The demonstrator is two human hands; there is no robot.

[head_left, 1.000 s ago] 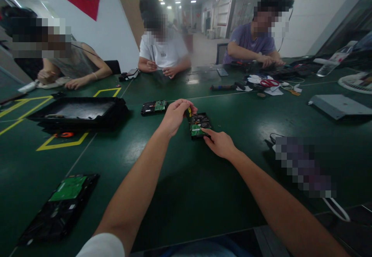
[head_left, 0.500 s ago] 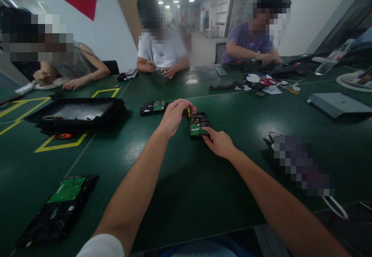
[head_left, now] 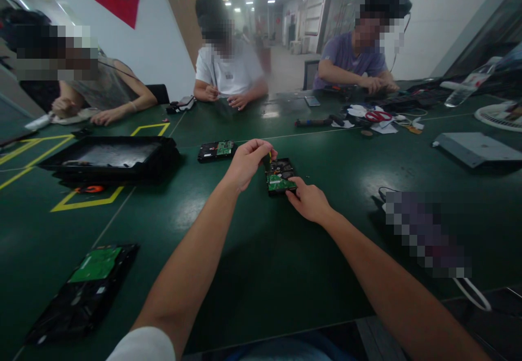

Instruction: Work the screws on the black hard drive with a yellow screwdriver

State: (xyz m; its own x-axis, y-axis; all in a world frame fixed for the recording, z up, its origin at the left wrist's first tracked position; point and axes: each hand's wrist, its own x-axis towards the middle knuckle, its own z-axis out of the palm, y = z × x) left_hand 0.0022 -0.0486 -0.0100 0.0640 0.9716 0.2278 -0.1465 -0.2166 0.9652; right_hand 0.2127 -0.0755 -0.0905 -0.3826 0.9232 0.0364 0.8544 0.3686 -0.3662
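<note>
A black hard drive with a green circuit board (head_left: 280,180) lies on the green table in front of me. My left hand (head_left: 249,161) is closed round a small yellow and black screwdriver (head_left: 268,159), held upright over the drive's left side; its tip is hard to make out. At the drive's right edge, my right hand (head_left: 309,200) grips the casing between thumb and fingers. Another drive (head_left: 217,150) rests just beyond my left hand, and a larger one (head_left: 84,294) lies at the near left.
Black trays (head_left: 110,157) stand at the left beside an orange-handled tool (head_left: 90,189). A grey metal case (head_left: 479,149) and a blurred pouch (head_left: 426,233) are on the right. Across the table sit three people, near red scissors (head_left: 378,116) and a plastic bottle (head_left: 465,89).
The view has shifted slightly. The screwdriver in my left hand has turned a little, showing less of its yellow part. My right hand stays at the drive's edge.
</note>
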